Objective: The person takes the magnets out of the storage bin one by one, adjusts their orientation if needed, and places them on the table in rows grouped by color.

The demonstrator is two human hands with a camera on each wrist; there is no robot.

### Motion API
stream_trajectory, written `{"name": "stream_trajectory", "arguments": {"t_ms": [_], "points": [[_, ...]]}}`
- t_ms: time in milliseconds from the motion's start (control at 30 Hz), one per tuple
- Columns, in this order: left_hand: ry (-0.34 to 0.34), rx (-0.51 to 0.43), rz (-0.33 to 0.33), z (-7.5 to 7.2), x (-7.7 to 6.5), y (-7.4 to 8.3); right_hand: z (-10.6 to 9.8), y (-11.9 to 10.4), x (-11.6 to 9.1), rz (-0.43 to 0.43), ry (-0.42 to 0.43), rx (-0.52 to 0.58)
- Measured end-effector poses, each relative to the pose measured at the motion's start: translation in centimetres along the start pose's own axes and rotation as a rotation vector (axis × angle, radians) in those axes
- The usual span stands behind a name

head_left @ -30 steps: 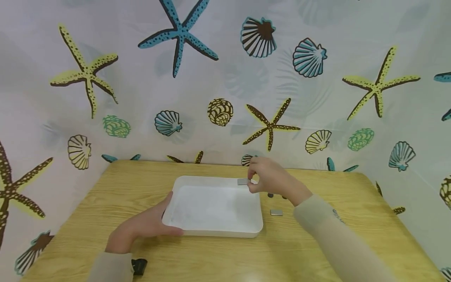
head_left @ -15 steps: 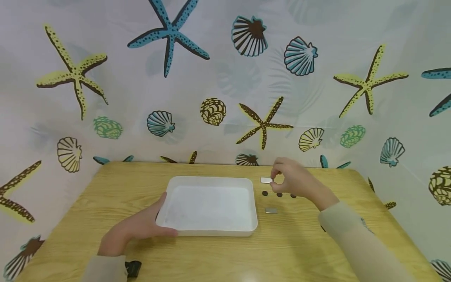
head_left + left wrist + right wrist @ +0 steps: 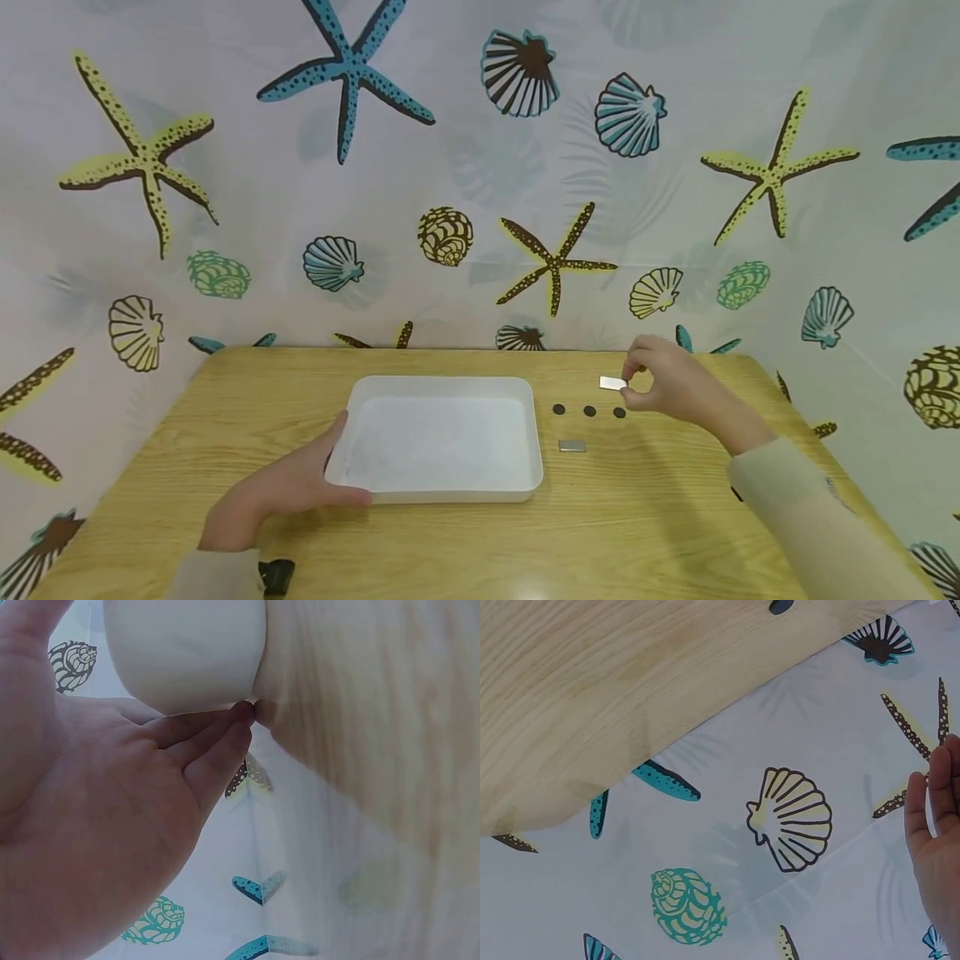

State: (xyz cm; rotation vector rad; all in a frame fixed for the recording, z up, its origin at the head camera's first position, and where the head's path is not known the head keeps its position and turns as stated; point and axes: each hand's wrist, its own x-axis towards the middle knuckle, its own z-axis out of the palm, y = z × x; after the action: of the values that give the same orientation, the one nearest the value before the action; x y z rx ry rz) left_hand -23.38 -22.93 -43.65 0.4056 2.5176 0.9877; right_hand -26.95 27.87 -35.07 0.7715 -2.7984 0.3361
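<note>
A white rectangular tray (image 3: 438, 433) lies on the wooden table (image 3: 465, 550). My left hand (image 3: 288, 483) holds its left end, thumb along the front wall and fingers at the far side. The left wrist view shows those fingertips against the white tray wall (image 3: 187, 652). Right of the tray and above the table, my right hand (image 3: 663, 379) pinches a small flat silver rectangular piece (image 3: 612, 383) between thumb and finger. A similar silver piece (image 3: 572, 447) lies on the table. In the right wrist view only part of the hand (image 3: 939, 825) shows, without the piece.
Three small dark discs stand in a row: a left disc (image 3: 558, 409), a middle disc (image 3: 589, 411) and a right disc (image 3: 619, 412). A black object (image 3: 277, 577) shows beside the left sleeve. A shell-patterned cloth (image 3: 390, 292) hangs behind the table.
My right hand has moved right with the silver piece, from over the tray's far right corner to beyond the discs. My left hand stays on the tray; the view has shifted slightly.
</note>
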Motion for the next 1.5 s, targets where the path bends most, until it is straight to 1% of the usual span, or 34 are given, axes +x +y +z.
{"name": "stream_trajectory", "arguments": {"t_ms": [167,367,433,633,733,800,933,1033,1233,1500], "points": [[-0.003,-0.007,-0.010,0.0,-0.1,0.0,0.4,1.2,-1.3,0.033,-0.023,-0.010],[-0.003,-0.013,-0.004,0.0,-0.2,0.1,1.6,2.4,-2.8,0.026,-0.046,0.012],[-0.003,-0.012,0.000,0.0,-0.2,0.0,2.0,2.7,-3.1,0.023,-0.055,0.021],[-0.003,-0.013,-0.012,0.1,0.0,-0.3,3.2,3.2,-3.7,0.049,-0.103,0.046],[-0.005,-0.020,-0.013,0.0,-0.1,-0.2,4.1,3.5,-3.9,0.061,-0.143,0.078],[-0.003,-0.024,-0.002,0.0,-0.1,-0.2,4.9,3.7,-4.1,0.066,-0.171,0.089],[-0.001,-0.028,0.025,0.0,-0.1,-0.1,6.5,4.3,-4.5,0.035,-0.187,0.052],[0.001,-0.032,0.035,0.0,0.0,-0.1,7.3,4.7,-4.7,0.027,-0.196,0.067],[0.002,-0.036,0.028,0.0,-0.1,0.0,7.6,4.8,-4.6,0.052,-0.235,0.147],[0.010,-0.030,0.025,-0.2,-0.1,-0.2,7.7,4.8,-4.4,0.052,-0.256,0.162]]}}
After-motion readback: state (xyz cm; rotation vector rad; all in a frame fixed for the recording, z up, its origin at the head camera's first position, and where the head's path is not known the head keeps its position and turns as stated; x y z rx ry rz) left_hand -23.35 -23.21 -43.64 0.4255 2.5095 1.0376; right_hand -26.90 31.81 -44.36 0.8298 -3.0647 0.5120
